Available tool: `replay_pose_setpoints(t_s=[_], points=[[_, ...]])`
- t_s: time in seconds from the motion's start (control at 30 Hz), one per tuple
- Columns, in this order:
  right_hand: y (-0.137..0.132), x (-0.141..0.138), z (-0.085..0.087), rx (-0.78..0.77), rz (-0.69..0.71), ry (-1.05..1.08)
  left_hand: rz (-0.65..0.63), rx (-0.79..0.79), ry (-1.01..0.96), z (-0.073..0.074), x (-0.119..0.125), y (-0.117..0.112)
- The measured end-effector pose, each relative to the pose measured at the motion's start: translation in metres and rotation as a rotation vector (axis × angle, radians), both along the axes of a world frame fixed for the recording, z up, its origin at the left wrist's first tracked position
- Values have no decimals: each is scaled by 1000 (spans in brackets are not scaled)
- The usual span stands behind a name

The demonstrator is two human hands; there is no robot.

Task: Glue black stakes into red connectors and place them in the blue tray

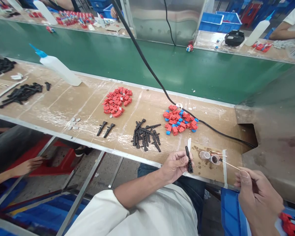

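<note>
My left hand [175, 165] is closed on a thin black plastic part [188, 159], held upright near the bench's front edge. My right hand [258, 196] pinches a thin wooden stick [228, 164] whose tip reaches into a small clear cup [215, 159] on the bench. A second small clear cup [205, 154] stands just left of it. A pile of the same black parts [146, 134] lies to the left. Behind the cups sits a heap of red and blue pieces [179, 122].
A heap of red pieces [117, 101], two loose black parts [105, 128], a white squeeze bottle [57, 67] and a black cable [162, 88] lie on the cardboard-covered bench [64, 105]. A green conveyor belt [199, 72] runs behind. Another person's hand [27, 165] shows at the lower left.
</note>
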State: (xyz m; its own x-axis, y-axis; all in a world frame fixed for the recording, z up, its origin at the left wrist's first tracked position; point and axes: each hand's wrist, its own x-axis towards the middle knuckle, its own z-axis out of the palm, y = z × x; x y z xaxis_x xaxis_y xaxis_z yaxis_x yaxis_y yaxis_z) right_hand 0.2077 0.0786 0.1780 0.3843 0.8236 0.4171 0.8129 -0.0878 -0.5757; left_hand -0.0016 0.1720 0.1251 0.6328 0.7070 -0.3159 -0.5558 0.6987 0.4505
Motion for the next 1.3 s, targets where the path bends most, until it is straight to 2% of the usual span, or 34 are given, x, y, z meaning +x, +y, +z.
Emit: replay_pose_setpoints(t_s=[0.1, 0.3, 0.43, 0.57, 0.63, 0.7, 0.8, 0.87, 0.93, 1.03, 1.13, 1.2, 1.3], points=[[5, 5, -2, 28, 87, -205, 0, 12, -9, -1, 0, 1], [7, 4, 1, 91, 184, -422, 17, 5, 4, -3, -5, 2], [9, 8, -6, 66, 265, -544, 28, -20, 20, -8, -10, 3], [10, 8, -19, -10, 242, -634, 41, -32, 36, -14, -13, 2], [9, 9, -20, -50, 218, -640, 43, -30, 45, -15, -16, 2], [9, 11, -13, -53, 167, -614, 34, -25, 48, -17, -19, 1], [15, 10, 6, -34, 112, -501, 10, -28, 26, -21, -25, 0], [27, 1, 18, -26, 206, -451, 1, -42, 1, -24, -27, -1], [48, -17, 24, -22, 360, -499, 3, -42, -28, -27, -29, -3], [88, -55, 21, -99, 494, -683, 23, -14, -75, -29, -32, -5], [132, -91, 10, -333, 494, -781, 43, 0, -98, -30, -36, -6], [155, -109, 4, -500, 425, -802, 55, -3, -102, -30, -40, -6], [177, -126, -4, -615, 342, -820, 70, -13, -115, -32, -47, -5]])
